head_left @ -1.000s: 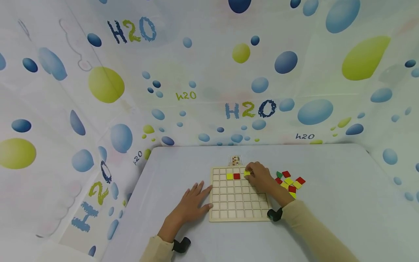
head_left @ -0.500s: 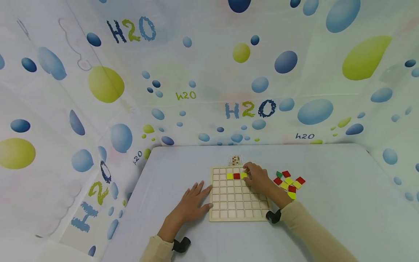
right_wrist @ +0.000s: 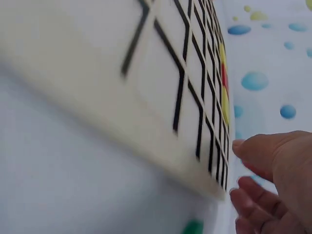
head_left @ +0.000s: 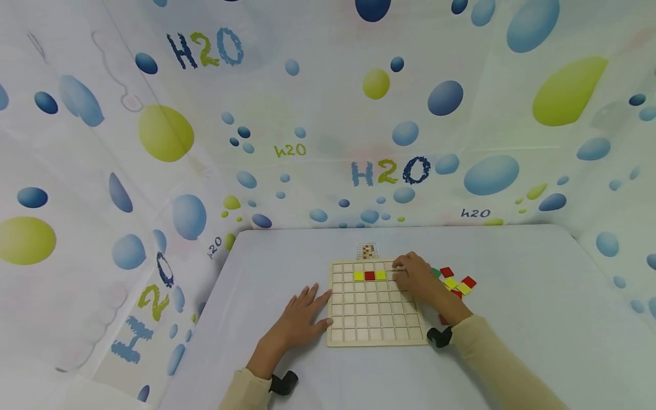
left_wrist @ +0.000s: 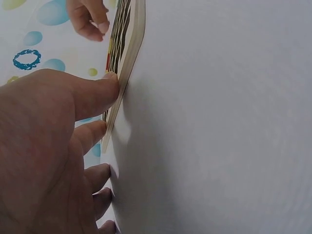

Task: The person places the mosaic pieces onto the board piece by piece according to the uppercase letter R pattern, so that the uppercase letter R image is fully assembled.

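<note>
A wooden grid board (head_left: 359,319) lies flat on the table. In its second row from the far edge sit a yellow tile (head_left: 359,276), a red tile (head_left: 369,276) and another yellow tile (head_left: 381,275), side by side. My left hand (head_left: 299,323) rests with spread fingers at the board's left edge; the left wrist view shows the thumb (left_wrist: 100,95) touching that edge. Above the board's far right part is my right hand (head_left: 417,279), fingers loosely bent. Nothing shows between its thumb and fingers in the right wrist view, where the hand (right_wrist: 278,180) is apart from the board (right_wrist: 170,161).
Right of the board lies a loose pile of red and yellow tiles (head_left: 463,288) with a green piece (head_left: 435,272), partly hidden by my right forearm. A small printed pattern card (head_left: 367,250) lies just beyond the board's far edge. A patterned curtain (head_left: 328,114) stands behind the table.
The second yellow tile has moved left into the cell beside the red one, and my right hand has let go of it. That hand has since drawn off to the right. My left hand stays put.
</note>
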A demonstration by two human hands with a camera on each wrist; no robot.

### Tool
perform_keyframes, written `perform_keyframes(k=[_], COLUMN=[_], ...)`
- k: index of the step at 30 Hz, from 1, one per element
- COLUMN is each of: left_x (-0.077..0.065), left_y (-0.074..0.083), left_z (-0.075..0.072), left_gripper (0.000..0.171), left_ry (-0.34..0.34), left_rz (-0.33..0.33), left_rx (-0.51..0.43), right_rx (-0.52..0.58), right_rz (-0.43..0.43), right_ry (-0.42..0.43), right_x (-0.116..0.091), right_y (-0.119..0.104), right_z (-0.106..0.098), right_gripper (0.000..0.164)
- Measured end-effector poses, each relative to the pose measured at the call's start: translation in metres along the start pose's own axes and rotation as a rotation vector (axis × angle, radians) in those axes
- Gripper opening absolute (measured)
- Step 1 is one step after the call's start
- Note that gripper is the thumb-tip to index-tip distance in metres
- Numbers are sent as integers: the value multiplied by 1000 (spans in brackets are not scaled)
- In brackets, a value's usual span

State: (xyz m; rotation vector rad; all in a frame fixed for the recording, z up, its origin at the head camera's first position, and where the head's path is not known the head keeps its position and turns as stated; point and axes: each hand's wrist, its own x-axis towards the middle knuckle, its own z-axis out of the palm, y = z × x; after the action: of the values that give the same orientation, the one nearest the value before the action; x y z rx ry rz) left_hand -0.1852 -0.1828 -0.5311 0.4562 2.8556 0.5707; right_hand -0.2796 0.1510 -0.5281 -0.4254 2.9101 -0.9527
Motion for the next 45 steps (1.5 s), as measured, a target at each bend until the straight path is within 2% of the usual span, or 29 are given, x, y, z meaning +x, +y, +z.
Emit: perform_keyframes(k=[3, 6, 10, 15, 22, 26, 29, 33, 38, 41, 45], left_x=[-1, -3, -5, -5, -4, -3, -3, -2, -1, -1, -3], left_y=[0, 0, 0, 1, 1, 1, 0, 0, 1, 1, 2], left_z=[-1, -3, -4, -4, -3, -3, -3, -1, 0, -1, -3], left_gripper=[68, 68, 69, 69, 68, 69, 68, 69, 69, 68, 67], left_ry=[-1, 5, 8, 12, 11, 9, 7, 9, -1, 4, 9], left_rz=[4, 15, 19, 27, 28, 28, 30, 34, 28, 30, 39], left_rx=[-5, -14, -20, -32, -27, -31, -26, -26, -18, -18, -29], right_rx=[-57, -162, -237, -214, -318, -238, -147, -106, -101, -78, -80], right_rz=[92, 177, 240, 249, 148, 133, 157, 190, 208, 180, 150], right_ry=[54, 81, 46, 12, 31, 44, 43, 35, -62, -125, -159], right_x=[-5, -11, -17, -16, -10, -5, -4, -3, -4, -5, -7], right_y=[12, 24, 35, 38, 38, 36, 33, 35, 36, 35, 34], right_z=[-13, -24, -33, -37, -33, -31, -32, -32, -38, -43, -45], right_gripper=[28, 31, 29, 22, 20, 20, 22, 24, 28, 29, 26])
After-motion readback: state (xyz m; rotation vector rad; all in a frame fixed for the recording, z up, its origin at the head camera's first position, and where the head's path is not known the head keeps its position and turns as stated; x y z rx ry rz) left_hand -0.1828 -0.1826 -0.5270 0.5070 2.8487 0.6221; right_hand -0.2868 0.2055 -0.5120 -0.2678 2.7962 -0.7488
